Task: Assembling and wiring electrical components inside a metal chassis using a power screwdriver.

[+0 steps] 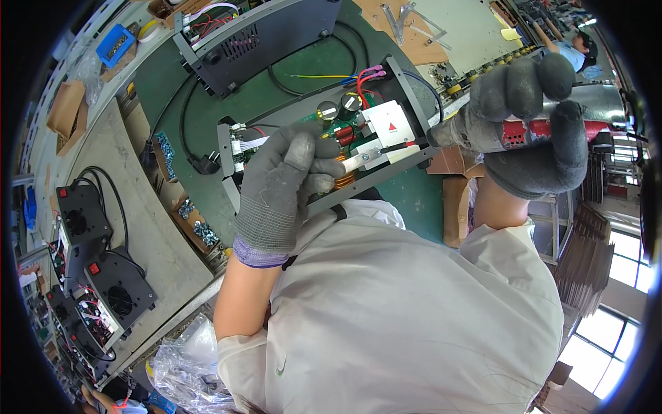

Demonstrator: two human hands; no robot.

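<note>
My left hand (279, 172), in a grey work glove, is closed, with its fingertips pinching the end of a pale flat strip (363, 159). A short lead with a red and black sleeve (398, 146) runs on from that strip to the right. In my gloved right hand (534, 124) is a heat gun (514, 134) with a red vented body, its nozzle (445, 134) pointing left, close to the sleeve. Both hands are over an open black metal chassis (324, 203), which holds a white block with a red triangle (391, 126), capacitors (338, 108) and coloured wires (363, 83).
A second black unit (265, 45) stands behind on the green mat (162, 76), its plug (205, 164) lying to the left. More black units (114, 290) sit on the left bench. Screw boxes (196, 221) line the mat's left edge. Another person (572, 52) is at far right.
</note>
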